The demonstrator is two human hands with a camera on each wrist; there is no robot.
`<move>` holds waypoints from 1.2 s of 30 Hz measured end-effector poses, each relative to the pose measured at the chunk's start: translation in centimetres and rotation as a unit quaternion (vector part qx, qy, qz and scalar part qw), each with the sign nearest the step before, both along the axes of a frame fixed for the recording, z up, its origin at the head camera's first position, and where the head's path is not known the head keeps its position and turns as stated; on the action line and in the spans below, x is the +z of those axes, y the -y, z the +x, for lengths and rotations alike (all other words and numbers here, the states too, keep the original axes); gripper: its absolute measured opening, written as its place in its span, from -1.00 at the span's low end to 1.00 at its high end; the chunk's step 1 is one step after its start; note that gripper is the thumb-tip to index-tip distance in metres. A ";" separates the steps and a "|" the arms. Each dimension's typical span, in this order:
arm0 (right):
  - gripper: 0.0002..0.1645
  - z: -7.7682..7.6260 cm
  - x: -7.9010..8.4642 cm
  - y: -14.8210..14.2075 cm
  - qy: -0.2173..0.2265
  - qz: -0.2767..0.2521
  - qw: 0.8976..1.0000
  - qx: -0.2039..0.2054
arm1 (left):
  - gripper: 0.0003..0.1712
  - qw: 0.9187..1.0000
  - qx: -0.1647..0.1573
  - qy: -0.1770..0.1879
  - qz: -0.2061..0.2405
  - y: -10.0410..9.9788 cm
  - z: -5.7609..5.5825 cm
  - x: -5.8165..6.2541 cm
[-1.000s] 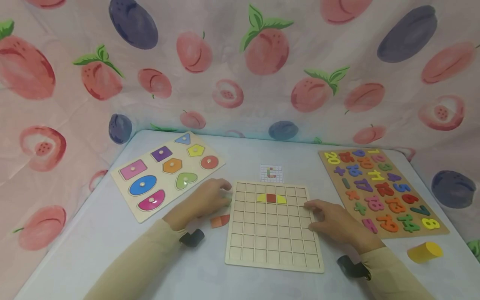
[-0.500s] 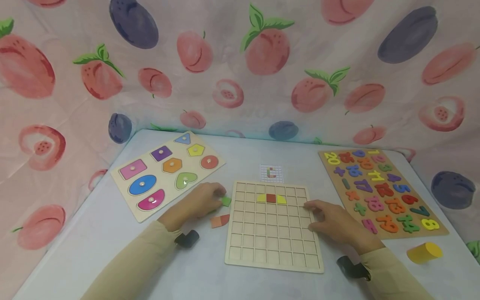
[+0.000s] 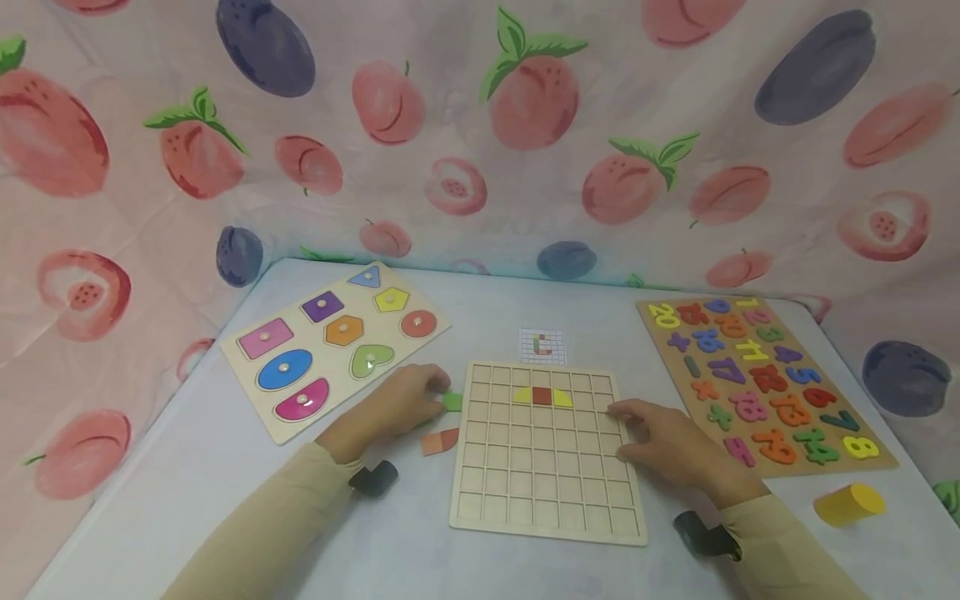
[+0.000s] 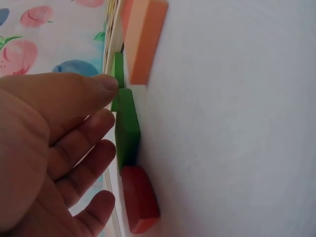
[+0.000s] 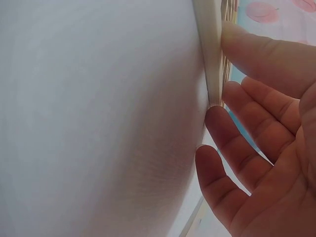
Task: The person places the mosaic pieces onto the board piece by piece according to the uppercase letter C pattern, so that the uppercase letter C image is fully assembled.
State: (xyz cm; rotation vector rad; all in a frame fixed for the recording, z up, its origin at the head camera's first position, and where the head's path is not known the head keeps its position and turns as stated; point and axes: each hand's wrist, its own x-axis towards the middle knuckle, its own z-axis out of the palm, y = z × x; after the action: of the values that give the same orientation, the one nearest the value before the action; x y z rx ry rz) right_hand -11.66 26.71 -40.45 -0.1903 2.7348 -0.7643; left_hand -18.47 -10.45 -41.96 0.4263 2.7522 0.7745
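Observation:
My left hand pinches a small green block just left of the wooden grid board. In the left wrist view the thumb tip lies at this green block, partly hiding it. Below it are a second green block and a red block with a rounded side. An orange block lies near that hand. Two yellow curved pieces flank a red square in the board's second row. My right hand rests its thumb and fingertips along the board's right edge, fingers loosely bent.
A pattern card lies behind the board. A knobbed shape puzzle is at the left. The number puzzle lies at the right, with a yellow cylinder in front. Peach-printed cloth hangs behind.
My left hand has drawn slightly back to the left over the second, exposing the green block, which has turned a little to line up with the board's edge. My right hand stays put.

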 end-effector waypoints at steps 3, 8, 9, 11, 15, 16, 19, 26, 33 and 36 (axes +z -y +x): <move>-0.33 0.0 0.0 0.0 0.001 0.000 1.000 -0.002 | -0.57 1.000 0.002 -0.002 -0.009 -0.1 0.0 0.0; -0.32 -0.1 0.0 0.1 0.006 0.005 1.000 -0.009 | -0.57 1.000 -0.001 -0.007 -0.025 -0.3 0.0 -0.1; -0.32 -0.2 0.0 0.1 0.007 0.005 1.000 -0.010 | -0.58 1.000 -0.002 -0.008 -0.027 -0.3 0.0 0.0; -0.33 -0.2 0.0 0.1 0.010 0.005 1.000 -0.013 | -0.58 0.999 -0.005 -0.009 -0.030 -0.3 0.0 0.0; -0.32 -0.2 0.0 0.2 0.013 0.004 1.000 -0.013 | -0.59 1.000 -0.005 -0.015 -0.024 -0.2 -0.1 0.4; -0.32 -0.2 -0.1 0.2 0.013 0.004 1.000 -0.013 | -0.59 1.000 -0.004 -0.015 -0.020 -0.2 -0.1 0.5; -0.32 -0.3 -0.1 0.1 0.012 0.006 1.000 -0.012 | -0.61 1.000 -0.001 -0.016 -0.013 -0.2 -0.2 0.9; -0.32 -0.2 -0.2 0.1 0.011 0.007 1.000 -0.011 | -0.63 1.000 -0.012 -0.016 0.009 -0.8 -0.3 1.1; -0.31 -0.1 0.0 0.1 0.011 0.008 1.000 -0.011 | -0.67 0.998 -0.038 -0.026 0.033 -2.4 -0.3 1.1; -0.32 0.0 -0.1 0.1 0.006 0.005 1.000 -0.010 | -0.66 0.998 -0.046 -0.022 0.034 -3.0 -0.3 1.1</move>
State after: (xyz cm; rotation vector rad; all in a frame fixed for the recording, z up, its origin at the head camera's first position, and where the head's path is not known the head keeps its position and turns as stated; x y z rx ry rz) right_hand -11.68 26.59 -40.50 -0.1550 2.7331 -0.7541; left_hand -18.77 -7.41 -40.90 0.5866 2.7299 0.8469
